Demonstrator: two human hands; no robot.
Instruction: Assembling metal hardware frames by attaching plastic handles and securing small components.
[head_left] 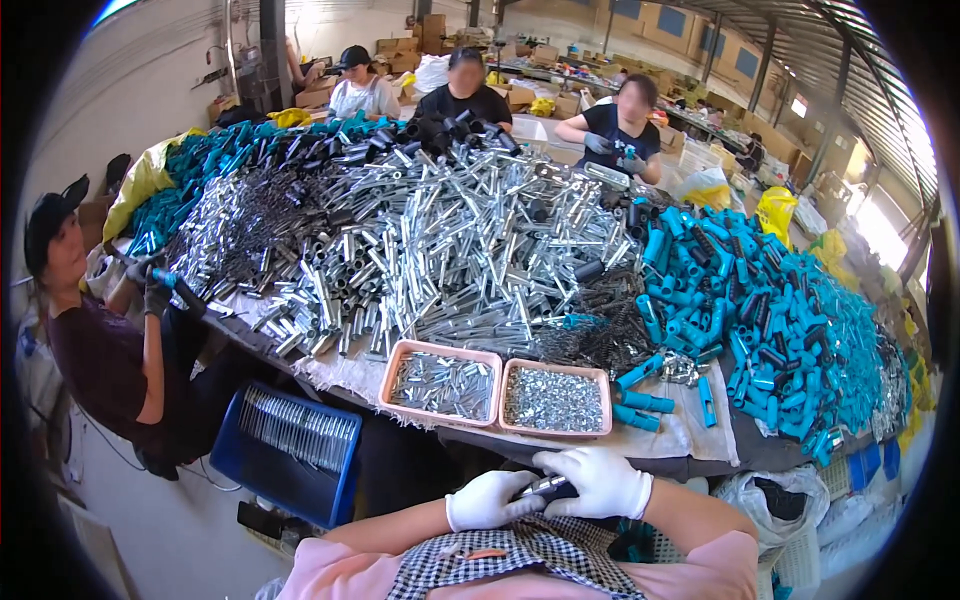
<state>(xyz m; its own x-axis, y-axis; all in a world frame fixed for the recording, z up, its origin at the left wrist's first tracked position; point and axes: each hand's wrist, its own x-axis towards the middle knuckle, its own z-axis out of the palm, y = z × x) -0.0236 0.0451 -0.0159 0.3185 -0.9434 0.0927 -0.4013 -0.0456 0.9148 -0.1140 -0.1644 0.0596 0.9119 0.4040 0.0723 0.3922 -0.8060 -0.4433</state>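
White gloves cover both my hands, which meet low in the middle, close above my checkered apron. My left hand (490, 500) has its fingers closed round one end of a small black and silver tube-shaped part (548, 487). Over the other end my right hand (598, 484) is wrapped, so much of the part is hidden. Just beyond my hands, on the table edge, stand two pink trays: the left tray (440, 417) contains small metal pins, and the right tray (556, 431) contains tiny silver pieces. Several teal plastic handles (640, 402) lie beside the right tray.
A large heap of silver metal tubes (470, 230) covers the table, with teal handles (790, 310) piled right. A blue bin (290, 455) with metal rods stands lower left. A bagged crate (775, 500) is lower right. Co-workers stand at left (100, 340) and across the table.
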